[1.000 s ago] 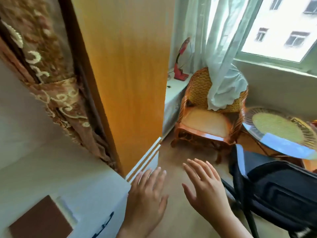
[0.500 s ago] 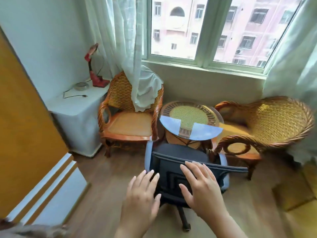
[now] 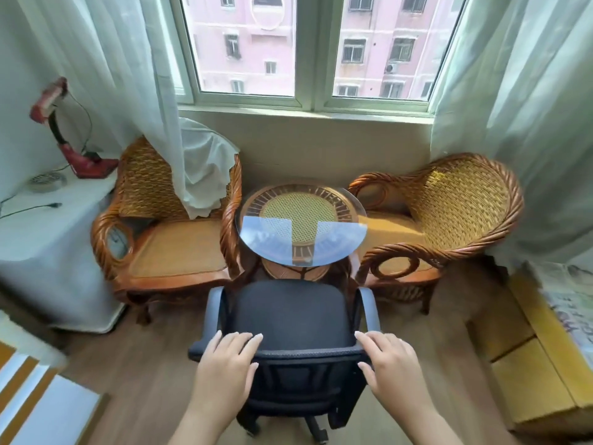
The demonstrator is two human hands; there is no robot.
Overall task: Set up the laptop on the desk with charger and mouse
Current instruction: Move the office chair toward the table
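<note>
No laptop, charger or mouse shows in the head view. A black office chair (image 3: 288,313) with grey armrests stands in front of me, its back toward me. My left hand (image 3: 226,364) lies on the left part of the backrest's top edge, fingers stretched out and slightly apart. My right hand (image 3: 393,367) lies on the right corner of the same edge, fingers also extended. Neither hand is curled around anything.
Beyond the office chair are a round glass-topped wicker table (image 3: 340,248) and two wicker armchairs (image 3: 173,248) (image 3: 449,213) under a window. A white cabinet (image 3: 41,245) with a red lamp (image 3: 70,146) stands left. Cardboard boxes (image 3: 539,364) sit right. A white furniture corner (image 3: 48,412) is bottom left.
My view has swung right, from the wooden panel to the window. The office chair is now centred, and both hands have spread apart and come down onto its backrest.
</note>
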